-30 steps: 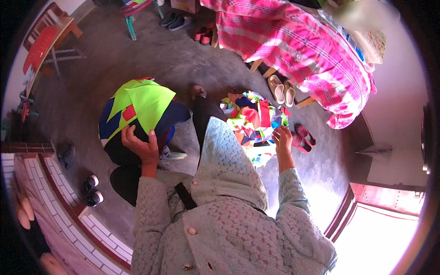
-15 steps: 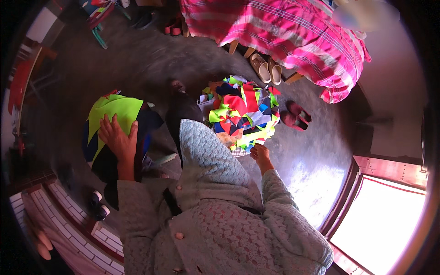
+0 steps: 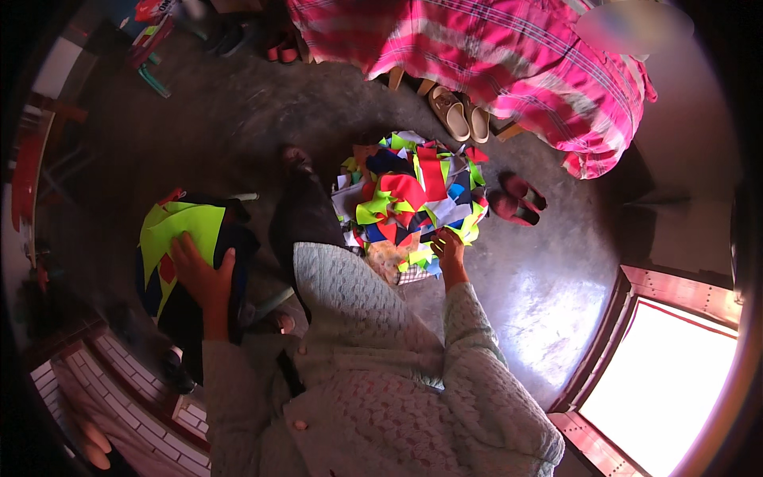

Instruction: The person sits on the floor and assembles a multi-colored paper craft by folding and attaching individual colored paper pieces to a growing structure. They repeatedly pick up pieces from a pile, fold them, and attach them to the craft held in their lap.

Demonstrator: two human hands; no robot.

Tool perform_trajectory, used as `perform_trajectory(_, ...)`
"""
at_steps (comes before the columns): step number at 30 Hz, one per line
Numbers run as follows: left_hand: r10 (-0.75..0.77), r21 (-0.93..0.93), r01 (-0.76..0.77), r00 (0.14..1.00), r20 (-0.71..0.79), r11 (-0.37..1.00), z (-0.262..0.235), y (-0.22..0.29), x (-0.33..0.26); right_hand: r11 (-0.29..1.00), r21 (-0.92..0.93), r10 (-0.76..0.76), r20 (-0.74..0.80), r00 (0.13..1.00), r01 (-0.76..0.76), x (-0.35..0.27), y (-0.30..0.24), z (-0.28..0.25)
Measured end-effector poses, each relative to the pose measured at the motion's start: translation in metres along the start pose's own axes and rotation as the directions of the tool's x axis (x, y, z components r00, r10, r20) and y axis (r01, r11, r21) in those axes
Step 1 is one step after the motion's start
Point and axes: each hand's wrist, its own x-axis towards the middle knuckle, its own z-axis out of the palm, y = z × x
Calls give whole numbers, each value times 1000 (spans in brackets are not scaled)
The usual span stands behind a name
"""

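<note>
My left hand lies open on a yellow-green cloth piece, its fingers stretched out and its thumb apart. Dark cloth surrounds that piece, and a small red patch shows beside the fingers. On my right, a heaped pile of cloth scraps in red, yellow-green, blue, white and black rises from the floor. My right hand is at the near right edge of this pile, fingers loosely bent and slightly apart. No scrap is plainly held in it.
A bed or table under a pink checked cover stands beyond the pile. Tan clogs sit at its foot, and dark red shoes lie right of the pile. A green-legged chair is far left. A bright doorway opens at lower right.
My right hand has moved up and inward, from just outside the pile onto its near edge. My left hand stays on the yellow-green cloth, where a red patch now shows. The whole view has shifted slightly.
</note>
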Motion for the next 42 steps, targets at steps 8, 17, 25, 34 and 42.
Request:
perform_trajectory(8,-34,-2,34,997,75,999,-2,2,4,986,128,-96,-114,989,110,36,1,6)
perform_trajectory(17,-30,14,28,995,96,999,0,1,0,994,58,-74,-244,967,91,67,3,7)
perform_trajectory(25,-19,5,19,994,103,1000,2,-4,-1,954,277,-60,-208,976,117,90,6,13)
perform_trajectory(34,-18,-32,22,994,105,999,0,-2,1,954,-283,-196,-351,916,95,116,1,39)
perform_trajectory(42,-51,-37,56,989,141,998,-4,3,1,490,-868,-382,-297,875,-80,113,-20,72)
